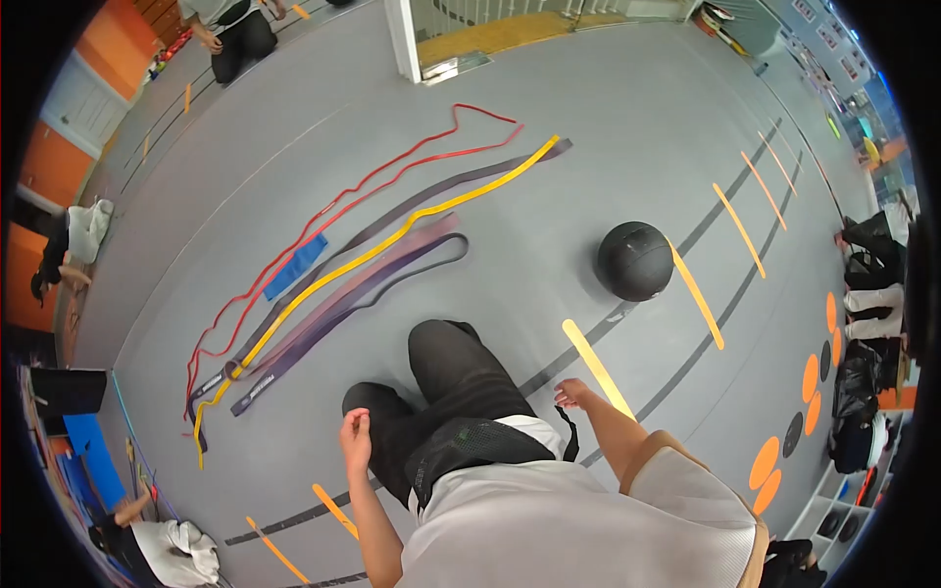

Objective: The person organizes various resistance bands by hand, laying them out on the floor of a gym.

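Note:
My left hand (pixel 357 437) is beside my left knee, its fingers curled together, and nothing shows in them. My right hand (pixel 570 393) hovers to the right of my thigh with its fingers loosely apart, holding nothing. Ahead and to the left, long loop resistance bands lie side by side on the floor: a thin red band (pixel 365 182), a yellow band (pixel 400 231) lying partly over a dark grey band (pixel 412 203), and a purple band (pixel 363 286). A blue flat band or cloth (pixel 296 267) lies among them. A black medicine ball (pixel 635 262) rests ahead of my right hand.
I kneel on grey floor (pixel 510 255). An agility ladder pattern with yellow rungs (pixel 696 294) runs along the right. Orange and black discs (pixel 765 463) lie farther right, near shelving (pixel 833 510). Mirrors seem to line the left. A white post (pixel 403 39) stands ahead.

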`<action>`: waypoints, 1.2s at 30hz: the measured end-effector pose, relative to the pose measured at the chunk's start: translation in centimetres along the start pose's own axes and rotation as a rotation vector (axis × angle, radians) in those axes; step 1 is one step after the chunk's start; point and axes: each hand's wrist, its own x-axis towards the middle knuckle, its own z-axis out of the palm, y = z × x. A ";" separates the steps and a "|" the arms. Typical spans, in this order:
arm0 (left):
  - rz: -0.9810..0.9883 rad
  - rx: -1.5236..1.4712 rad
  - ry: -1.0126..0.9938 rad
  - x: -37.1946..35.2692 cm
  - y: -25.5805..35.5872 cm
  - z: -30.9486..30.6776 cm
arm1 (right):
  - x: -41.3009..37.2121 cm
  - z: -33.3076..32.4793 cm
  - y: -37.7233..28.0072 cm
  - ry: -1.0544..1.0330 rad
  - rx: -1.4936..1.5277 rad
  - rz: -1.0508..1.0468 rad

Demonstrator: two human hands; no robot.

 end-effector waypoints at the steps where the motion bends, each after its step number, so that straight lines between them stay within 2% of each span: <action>1: -0.048 0.175 -0.111 0.6 -0.3 -0.1 | 0.4 0.2 0.6 0.009 -0.024 0.051; 2: -0.051 0.176 -0.111 0.4 -0.7 0.1 | 0.8 0.3 1.4 0.008 -0.025 0.054; 4: -0.115 0.658 -0.080 -0.2 -0.7 0.8 | -0.3 0.8 1.2 0.000 0.023 0.061; 5: -0.269 0.535 -0.125 -0.2 -0.7 0.7 | -0.7 0.9 1.0 -0.007 0.022 0.069; 9: -0.315 0.445 -0.012 -0.9 -1.8 1.4 | -1.9 0.5 -0.5 -0.014 0.051 0.017; 16: -0.243 0.559 0.155 -1.5 -0.9 2.7 | 0.5 0.4 -4.4 -0.028 0.008 -0.020; 18: -0.212 0.506 0.160 -1.6 -0.6 2.6 | 1.5 1.1 -5.6 0.038 -0.047 -0.075; 22: -0.226 0.475 0.191 -0.8 -1.4 2.3 | 0.0 4.8 -10.6 -0.004 -0.004 -0.208; 26: -0.240 0.434 0.207 -0.5 -0.8 1.9 | -6.3 11.2 -18.0 -0.094 0.014 -0.652; 28: -0.235 0.437 0.205 -0.7 -1.3 1.7 | -14.1 14.8 -23.6 -0.329 0.095 -0.963; 31: -0.225 0.406 0.229 -1.0 -1.7 1.6 | -32.0 18.3 -31.0 -0.679 -0.016 -1.329; 33: -0.232 0.406 0.227 -1.0 -1.7 1.5 | -42.3 19.3 -33.6 -0.866 -0.147 -1.630; 36: -0.272 0.383 0.225 -1.4 -0.6 1.2 | -50.8 21.4 -34.8 -1.297 -0.157 -2.095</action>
